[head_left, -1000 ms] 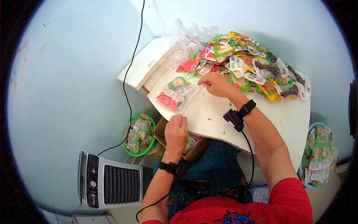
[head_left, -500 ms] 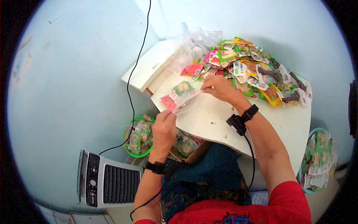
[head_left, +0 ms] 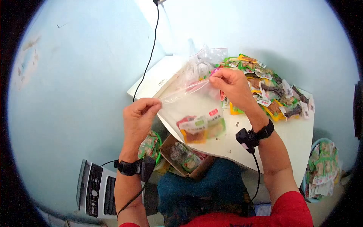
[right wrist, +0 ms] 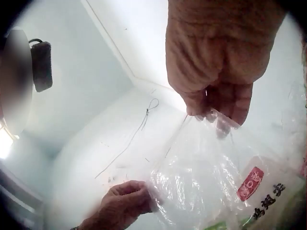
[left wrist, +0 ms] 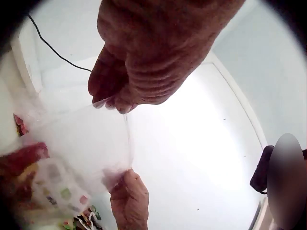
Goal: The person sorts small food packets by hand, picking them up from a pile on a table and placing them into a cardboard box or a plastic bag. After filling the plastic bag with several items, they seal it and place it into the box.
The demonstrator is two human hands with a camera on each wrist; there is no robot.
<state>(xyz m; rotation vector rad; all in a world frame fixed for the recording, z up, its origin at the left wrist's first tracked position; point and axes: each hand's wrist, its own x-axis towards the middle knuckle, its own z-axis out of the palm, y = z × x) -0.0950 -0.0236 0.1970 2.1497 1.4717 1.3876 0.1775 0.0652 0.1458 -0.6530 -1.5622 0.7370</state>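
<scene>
A clear zip-top plastic bag (head_left: 177, 108) hangs stretched between both hands, with several small food packets (head_left: 200, 128) at its bottom. My left hand (head_left: 140, 115) pinches one top corner between thumb and fingers. At the opposite top corner, my right hand (head_left: 232, 87) pinches the bag's edge. In the right wrist view the bag (right wrist: 192, 167) shows a packet with a red label (right wrist: 250, 183) and dark printed characters inside. The left wrist view shows both hands at the bag's mouth, the packets hanging away from it.
A large heap of colourful food packets (head_left: 280, 90) covers the back of the white table (head_left: 242, 140). Clear bags (head_left: 200, 62) lie beside it. Below stand a cardboard box (head_left: 200, 172), a green basket (head_left: 159, 140) and a blue basket (head_left: 323, 166) of packets. An air cooler (head_left: 92, 189) stands left.
The bag has been lifted off the tabletop and now hangs upright, packets at its bottom. My left hand has moved left and up; my right hand has shifted slightly right and up.
</scene>
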